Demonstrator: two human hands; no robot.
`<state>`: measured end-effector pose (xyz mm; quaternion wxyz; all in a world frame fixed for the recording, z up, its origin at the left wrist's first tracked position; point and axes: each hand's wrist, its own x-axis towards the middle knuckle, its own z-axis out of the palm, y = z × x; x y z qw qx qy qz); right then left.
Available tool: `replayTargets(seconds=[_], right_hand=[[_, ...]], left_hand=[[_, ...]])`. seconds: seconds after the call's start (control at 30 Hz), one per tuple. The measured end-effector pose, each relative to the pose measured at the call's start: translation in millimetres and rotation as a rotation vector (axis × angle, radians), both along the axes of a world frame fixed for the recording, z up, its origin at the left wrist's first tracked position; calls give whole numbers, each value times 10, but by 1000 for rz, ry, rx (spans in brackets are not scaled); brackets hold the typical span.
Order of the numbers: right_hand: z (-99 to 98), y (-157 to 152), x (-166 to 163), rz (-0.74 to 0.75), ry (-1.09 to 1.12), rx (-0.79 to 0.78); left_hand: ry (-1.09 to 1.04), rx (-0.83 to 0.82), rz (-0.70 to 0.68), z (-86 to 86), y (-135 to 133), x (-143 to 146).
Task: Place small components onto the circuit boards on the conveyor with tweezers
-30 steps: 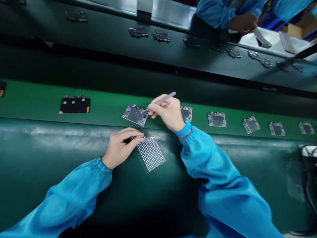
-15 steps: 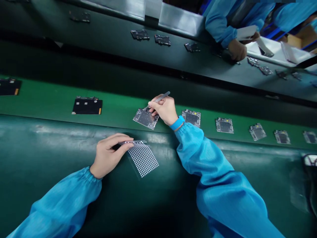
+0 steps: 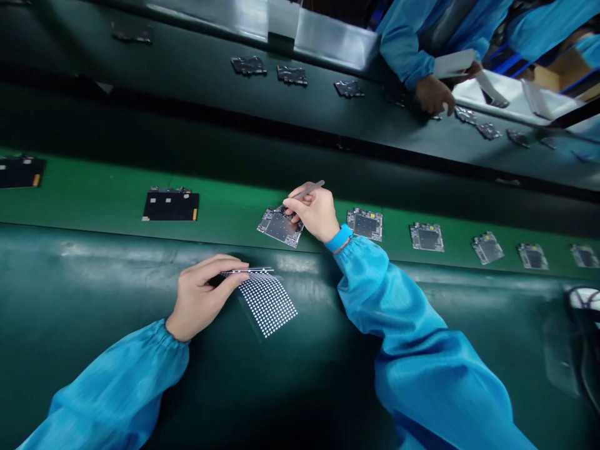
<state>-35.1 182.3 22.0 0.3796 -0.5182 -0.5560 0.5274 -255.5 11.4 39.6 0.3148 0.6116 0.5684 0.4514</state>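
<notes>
Between thumb and fingers, my left hand (image 3: 206, 294) pinches a bent clear sheet of small white round stickers (image 3: 269, 304) above the dark green mat. My right hand (image 3: 313, 211) is closed around slim grey tweezers (image 3: 309, 190), whose tips point down at a circuit board (image 3: 280, 226) on the green belt. My fingers hide part of that board's upper right, and I cannot tell whether the tips touch it. Just right of my wrist lies another circuit board (image 3: 365, 224) with a small yellow patch.
Several more boards, such as this one (image 3: 426, 237), lie along the belt (image 3: 225, 212) to the right. Leftward are black-covered units (image 3: 171, 205). Across a dark gap, a co-worker's hand (image 3: 434, 95) hovers over a second line of dark boards (image 3: 292, 75). A cable (image 3: 581, 356) lies at right.
Boards and black units at the left and middle of the belt sit slightly further right in view. My right hand and tweezers have shifted slightly right and down; the co-worker's hand appears further left.
</notes>
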Motion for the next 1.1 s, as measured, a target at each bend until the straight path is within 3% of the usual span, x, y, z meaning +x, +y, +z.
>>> replayTargets(seconds=[0.53,0.7,0.8,0.97,1.1], right_hand=[[-20,-58,200,-18,22,35],[70,-74,261,-70,108,95],[138,-80,81,82,33,232],[52,-7,-631,498,-427,602],[-62,38,-969,608,-599,706]], left_hand=[[21,9,-7,-24,-12,-25],[11,10,-7,-44,-2,-15],[-18,5,-13,-28,6,0],[-61,2,4,72,-111,-112],[-37,11,87,133,-347,-340]])
